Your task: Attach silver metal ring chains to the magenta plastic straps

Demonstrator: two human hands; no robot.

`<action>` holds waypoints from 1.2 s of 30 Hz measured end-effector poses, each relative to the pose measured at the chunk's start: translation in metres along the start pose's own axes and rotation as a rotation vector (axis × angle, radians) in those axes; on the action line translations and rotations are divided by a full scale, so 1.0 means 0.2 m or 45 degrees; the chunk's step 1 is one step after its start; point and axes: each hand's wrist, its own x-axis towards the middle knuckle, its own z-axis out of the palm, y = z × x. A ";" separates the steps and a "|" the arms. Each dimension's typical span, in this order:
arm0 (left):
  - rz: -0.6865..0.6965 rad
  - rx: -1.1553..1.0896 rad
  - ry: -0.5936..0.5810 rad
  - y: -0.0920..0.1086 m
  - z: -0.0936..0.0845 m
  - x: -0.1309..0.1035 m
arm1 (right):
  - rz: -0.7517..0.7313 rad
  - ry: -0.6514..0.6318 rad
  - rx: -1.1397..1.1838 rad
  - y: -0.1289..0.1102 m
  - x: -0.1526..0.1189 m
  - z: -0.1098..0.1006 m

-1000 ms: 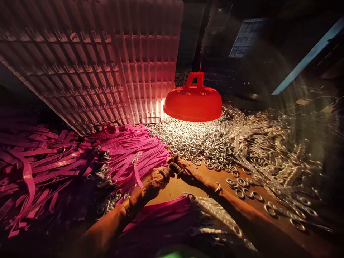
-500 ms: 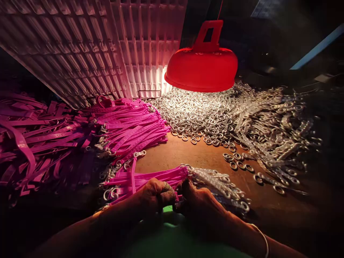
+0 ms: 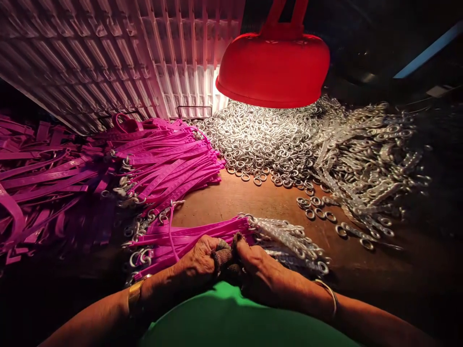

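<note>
The left hand (image 3: pixel 198 262) and the right hand (image 3: pixel 257 270) meet knuckle to knuckle at the near edge of the wooden table (image 3: pixel 253 205), just above a green cloth (image 3: pixel 231 313) in the lap. Both are clenched, fingers curled inward; cloth wraps (image 3: pixel 222 254) cover the fingertips where the hands touch, and whatever small piece they pinch between them is hidden. A gold bangle (image 3: pixel 134 293) sits on the left wrist, a thin one (image 3: pixel 327 291) on the right.

Directly behind the hands lies a bundle of pink straps (image 3: pixel 191 237), flat, glossy plastic strips laid side by side, their far ends fitted with silvery metal clips (image 3: pixel 289 241) that fan out to the right.

To the left a much larger heap of the same pink straps (image 3: pixel 159 164) spreads over the table, with metal rings showing at their ends. Beyond, under the light, a loose pile of small round metal rings (image 3: pixel 264 144) glitters, and to its right lies a pile of longer silvery clips (image 3: pixel 372 159); a few stray rings (image 3: pixel 318 207) sit on bare wood between.

A red dome-shaped lamp shade (image 3: pixel 273 67) hangs low over the rings. Behind the left heap leans a pale plastic crate (image 3: pixel 119 58) with a ribbed grid wall. The room around is dark.
</note>
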 end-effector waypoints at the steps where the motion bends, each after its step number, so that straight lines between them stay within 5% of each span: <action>1: 0.017 0.008 0.004 0.00 0.00 0.01 | 0.003 -0.002 -0.030 0.00 0.00 0.00; 10: 0.101 -0.263 0.070 -0.02 0.07 -0.04 | 0.029 0.293 -0.044 0.08 -0.02 0.05; 22: -0.040 0.023 0.102 -0.03 0.04 -0.04 | 0.058 0.077 -0.085 0.03 -0.02 0.04; 31: 0.003 -0.045 0.036 -0.01 0.05 -0.04 | 0.000 -0.005 -0.113 0.02 -0.02 -0.03; 36: 0.139 0.338 0.099 0.10 -0.02 -0.06 | -0.080 0.049 -0.236 0.03 -0.02 -0.05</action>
